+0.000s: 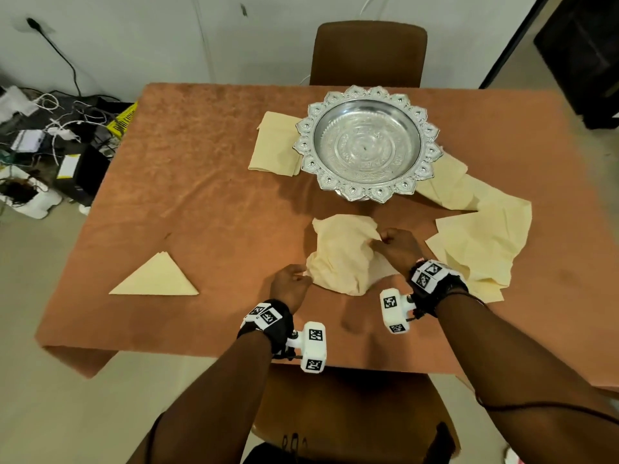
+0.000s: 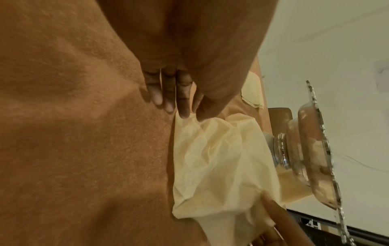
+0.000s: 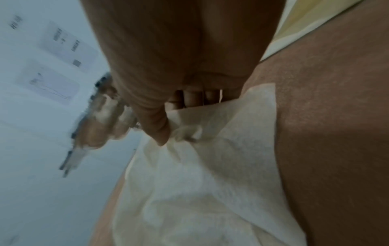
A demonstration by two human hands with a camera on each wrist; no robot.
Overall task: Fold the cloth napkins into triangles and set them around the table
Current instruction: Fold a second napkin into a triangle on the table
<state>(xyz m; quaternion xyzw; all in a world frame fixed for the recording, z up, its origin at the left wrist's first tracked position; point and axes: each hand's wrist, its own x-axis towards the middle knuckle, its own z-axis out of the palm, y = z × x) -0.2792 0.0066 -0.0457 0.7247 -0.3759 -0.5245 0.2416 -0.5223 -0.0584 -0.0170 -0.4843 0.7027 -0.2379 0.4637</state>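
A crumpled cream napkin (image 1: 341, 252) lies bunched on the brown tablecloth in front of me. My left hand (image 1: 294, 279) pinches its near left corner between thumb and forefinger; the same napkin (image 2: 216, 159) fills the left wrist view below that hand (image 2: 189, 114). My right hand (image 1: 390, 241) grips the napkin's right edge, its fingers curled round a fold. The right wrist view, blurred, has the right hand (image 3: 168, 133) bunching the napkin (image 3: 200, 183). A napkin folded into a triangle (image 1: 155, 279) lies flat at the near left.
An ornate silver pedestal bowl (image 1: 366, 142) stands at the far middle. Loose cream napkins (image 1: 479, 236) lie heaped at the right, and a folded stack of napkins (image 1: 274, 145) sits left of the bowl. A brown chair (image 1: 368, 51) stands beyond the table. Cables clutter the floor at left.
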